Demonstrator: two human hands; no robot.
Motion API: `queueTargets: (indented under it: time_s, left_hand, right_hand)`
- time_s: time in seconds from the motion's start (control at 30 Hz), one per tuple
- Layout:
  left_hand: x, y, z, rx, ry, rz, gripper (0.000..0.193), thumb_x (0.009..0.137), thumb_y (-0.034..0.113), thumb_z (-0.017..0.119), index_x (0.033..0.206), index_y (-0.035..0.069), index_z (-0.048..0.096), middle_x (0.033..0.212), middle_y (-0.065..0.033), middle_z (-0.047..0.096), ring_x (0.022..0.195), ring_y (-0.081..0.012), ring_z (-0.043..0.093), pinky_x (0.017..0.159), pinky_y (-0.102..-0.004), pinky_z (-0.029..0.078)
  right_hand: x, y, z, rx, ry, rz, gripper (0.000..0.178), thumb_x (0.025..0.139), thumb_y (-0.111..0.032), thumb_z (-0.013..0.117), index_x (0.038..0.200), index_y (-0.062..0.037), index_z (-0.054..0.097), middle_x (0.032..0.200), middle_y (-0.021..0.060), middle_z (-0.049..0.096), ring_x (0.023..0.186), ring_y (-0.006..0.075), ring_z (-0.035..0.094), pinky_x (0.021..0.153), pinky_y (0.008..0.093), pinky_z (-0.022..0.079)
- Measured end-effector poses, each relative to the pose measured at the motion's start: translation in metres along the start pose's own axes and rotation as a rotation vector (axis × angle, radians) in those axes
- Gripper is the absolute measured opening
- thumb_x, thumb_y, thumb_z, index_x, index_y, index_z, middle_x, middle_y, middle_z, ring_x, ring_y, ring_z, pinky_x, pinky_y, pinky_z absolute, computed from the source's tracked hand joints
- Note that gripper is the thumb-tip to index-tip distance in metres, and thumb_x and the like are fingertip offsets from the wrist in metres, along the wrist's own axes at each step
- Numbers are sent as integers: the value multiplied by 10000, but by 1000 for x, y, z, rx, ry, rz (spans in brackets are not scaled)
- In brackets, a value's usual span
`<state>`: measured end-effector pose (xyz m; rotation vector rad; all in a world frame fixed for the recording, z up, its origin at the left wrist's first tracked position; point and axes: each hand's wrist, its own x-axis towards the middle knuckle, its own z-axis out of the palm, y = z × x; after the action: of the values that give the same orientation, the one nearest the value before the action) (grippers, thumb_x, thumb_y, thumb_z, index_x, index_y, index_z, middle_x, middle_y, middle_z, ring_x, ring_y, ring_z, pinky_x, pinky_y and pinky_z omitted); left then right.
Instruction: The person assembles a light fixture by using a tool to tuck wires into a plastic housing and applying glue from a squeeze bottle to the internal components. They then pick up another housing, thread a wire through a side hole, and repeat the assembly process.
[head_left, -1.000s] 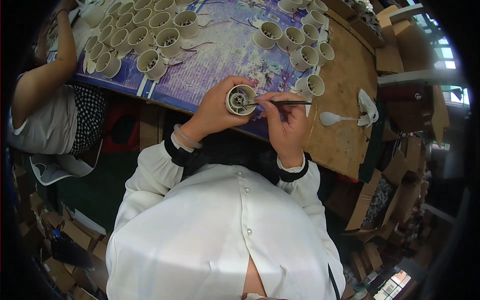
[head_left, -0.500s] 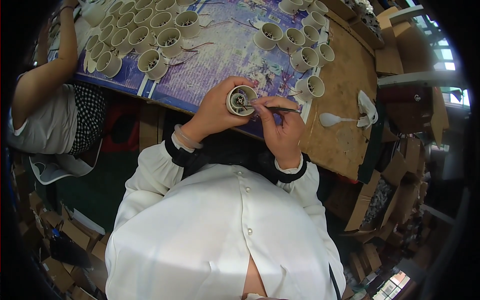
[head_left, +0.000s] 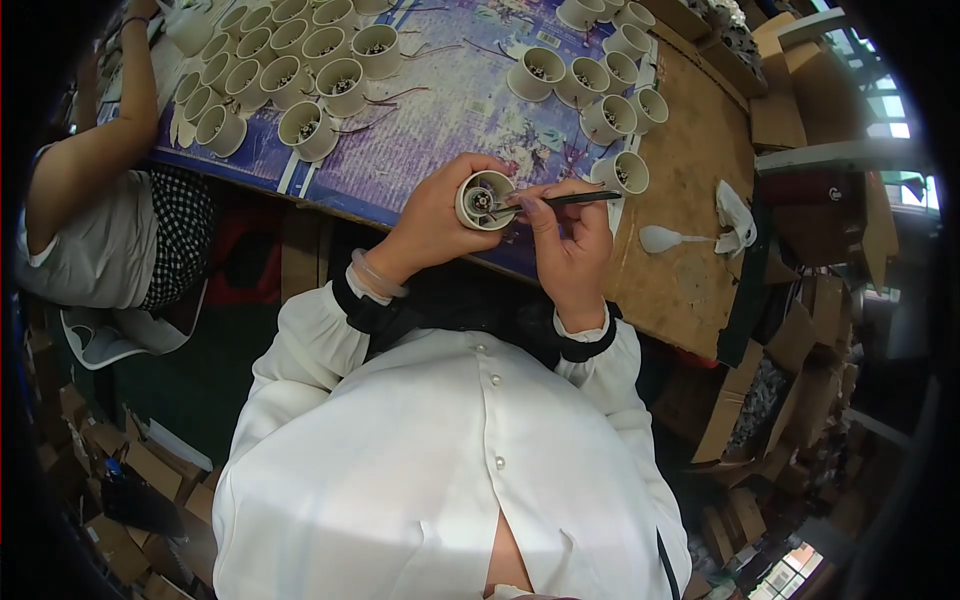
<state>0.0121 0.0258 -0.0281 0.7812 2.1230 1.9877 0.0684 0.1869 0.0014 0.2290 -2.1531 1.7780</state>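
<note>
Left hand (head_left: 432, 222) gripped small round cream plastic cup (head_left: 484, 200), held above bench (head_left: 690, 180) edge | right hand (head_left: 573, 248) pinched thin dark metal tweezers (head_left: 560, 200), tip at the cup's open mouth | matching cream cups (head_left: 300, 60) stood in rows on bench | another person's arm (head_left: 95, 150) at far left

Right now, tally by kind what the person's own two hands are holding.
cream cup, in the left hand: 1
thin dark tool, in the right hand, tip at the cup's mouth: 1
Total: 2
</note>
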Motion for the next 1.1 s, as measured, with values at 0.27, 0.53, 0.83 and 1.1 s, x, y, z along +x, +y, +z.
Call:
queueTargets:
  time_s: [0.27,0.53,0.83,1.1]
  left_hand:
    - [0,1,0,11,-2,-9,540,649,34,771,1141,62,552,1106,-75,622,988,-189,617,865,-289,482]
    - [-2,1,2,38,41,2,527,642,31,778,1117,64,554,1064,-71,620,962,-195,618,853,-294,484]
    - [-2,0,1,6,49,-6,526,648,35,781,1117,67,546,1040,-58,622,944,-169,616,836,-282,488]
    - [-1,0,2,19,58,25,529,647,38,798,1106,60,536,1008,-45,615,921,-139,606,814,-268,493]
  right_hand:
    - [2,4,0,-72,-5,-50,151,933,-23,588,1021,-19,465,954,128,654,879,163,650,754,266,543]
    - [-4,7,9,-65,86,-24,166,922,-17,606,1024,-14,475,935,118,652,857,157,655,717,251,547]
    - [-1,1,6,-4,87,-74,145,922,-10,601,1012,-10,488,944,125,652,858,163,660,724,258,550]
    - [0,2,3,-91,40,-76,151,924,-9,600,1020,-14,484,955,130,656,868,177,661,744,258,531]
